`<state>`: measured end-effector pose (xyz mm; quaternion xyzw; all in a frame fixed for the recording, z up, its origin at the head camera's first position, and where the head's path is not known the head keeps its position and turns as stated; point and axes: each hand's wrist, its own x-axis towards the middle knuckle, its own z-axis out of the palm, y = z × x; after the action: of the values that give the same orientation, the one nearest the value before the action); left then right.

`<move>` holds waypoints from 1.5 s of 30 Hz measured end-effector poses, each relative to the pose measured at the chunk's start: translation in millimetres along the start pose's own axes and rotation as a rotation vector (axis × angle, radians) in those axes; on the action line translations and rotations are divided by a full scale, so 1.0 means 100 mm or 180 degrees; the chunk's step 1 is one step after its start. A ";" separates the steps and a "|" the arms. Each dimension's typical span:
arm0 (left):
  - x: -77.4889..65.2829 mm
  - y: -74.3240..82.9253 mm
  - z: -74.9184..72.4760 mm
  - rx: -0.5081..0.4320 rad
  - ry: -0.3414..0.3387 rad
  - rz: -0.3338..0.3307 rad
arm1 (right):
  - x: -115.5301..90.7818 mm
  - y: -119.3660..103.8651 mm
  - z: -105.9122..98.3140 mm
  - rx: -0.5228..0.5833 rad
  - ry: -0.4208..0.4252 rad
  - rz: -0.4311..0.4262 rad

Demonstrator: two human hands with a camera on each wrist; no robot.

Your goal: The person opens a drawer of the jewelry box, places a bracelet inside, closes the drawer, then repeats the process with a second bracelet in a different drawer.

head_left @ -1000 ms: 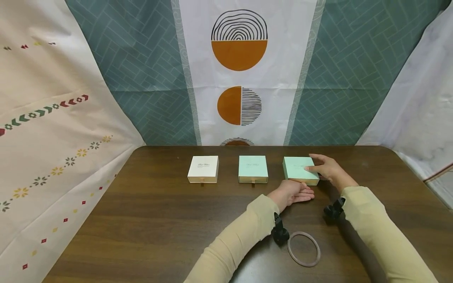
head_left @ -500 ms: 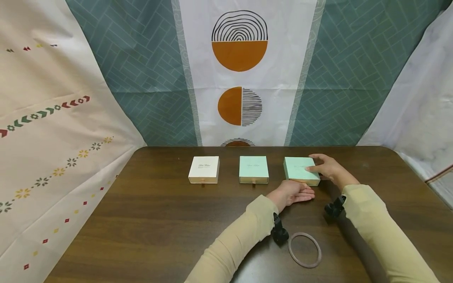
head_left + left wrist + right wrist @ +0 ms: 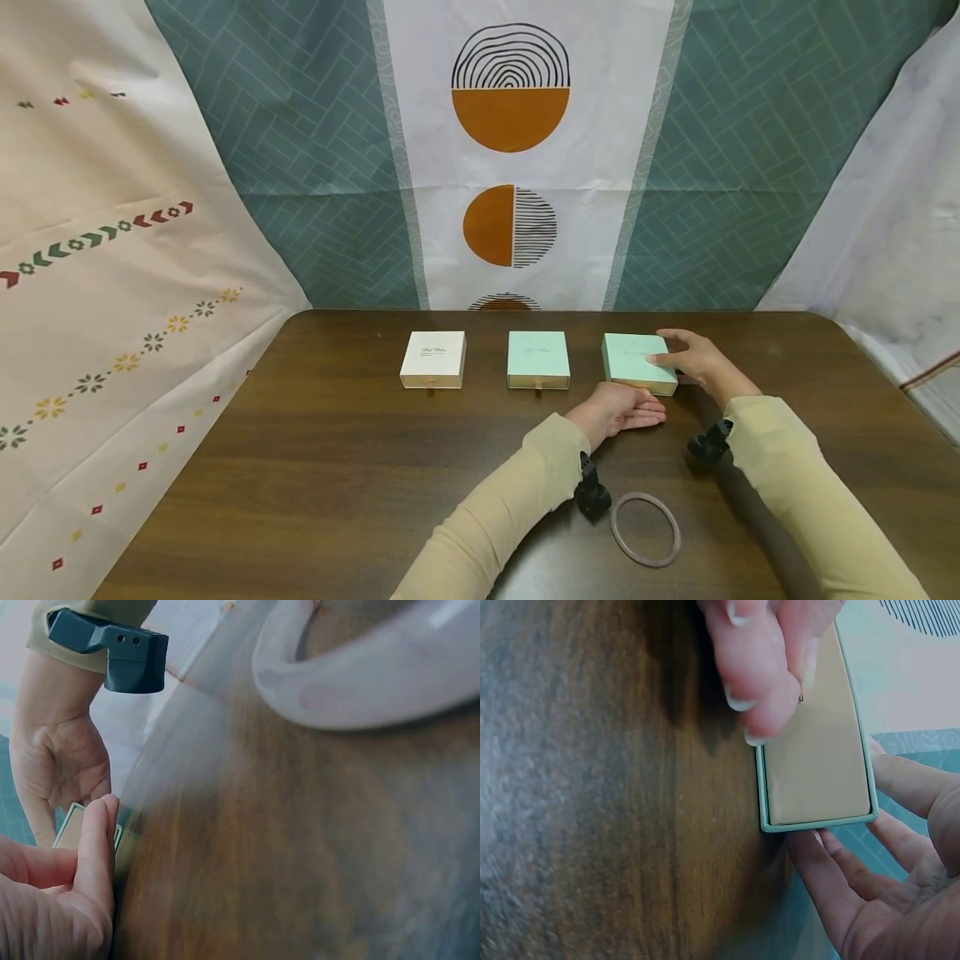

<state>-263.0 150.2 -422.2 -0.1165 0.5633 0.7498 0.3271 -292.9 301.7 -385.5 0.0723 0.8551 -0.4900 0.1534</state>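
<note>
Head view puts the right-hand mint box near the table's far edge, toward the far right corner, with both hands at it. The right hand grips the box's right side, thumb on top, the other fingers round the side. At the front is the left hand: from the right wrist view I see its thumb and forefinger pinched together on the small pull tab of the tan drawer front, the remaining fingers reaching across before it. Well apart, along the same far edge, sit a second mint box and a white box; a pale bangle lies toward the near edge.
</note>
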 end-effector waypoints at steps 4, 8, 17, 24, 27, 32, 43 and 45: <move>-0.01 0.00 0.00 0.0004 0.0013 -0.0025 | 0.00 0.01 0.00 -0.0018 0.0006 -0.0009; -0.01 0.01 -0.01 0.0050 0.0016 -0.0018 | -0.01 0.00 0.01 -0.0023 -0.0026 -0.0023; -0.01 -0.02 0.00 0.0151 -0.0075 -0.0022 | -0.02 -0.02 0.00 -0.0046 -0.0005 0.0044; -0.02 -0.03 0.00 0.0207 -0.0044 -0.0001 | -0.02 -0.01 0.00 -0.0020 -0.0017 0.0075; -0.03 -0.04 0.01 0.0232 -0.0034 -0.0001 | -0.02 -0.01 0.00 -0.0021 -0.0006 0.0077; -0.04 -0.04 0.00 0.0268 -0.0026 0.0008 | -0.01 0.00 0.00 -0.0021 -0.0012 0.0051; -0.07 -0.07 0.01 0.0334 0.0031 0.0075 | -0.01 0.02 0.01 -0.0015 0.0009 0.0051; -0.08 -0.07 0.01 0.0345 0.0030 0.0081 | -0.01 0.02 0.01 -0.0010 0.0013 0.0044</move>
<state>-252.1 149.0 -422.9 -0.0949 0.6060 0.7217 0.3207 -291.4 301.7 -386.9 0.0790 0.8556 -0.4874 0.1551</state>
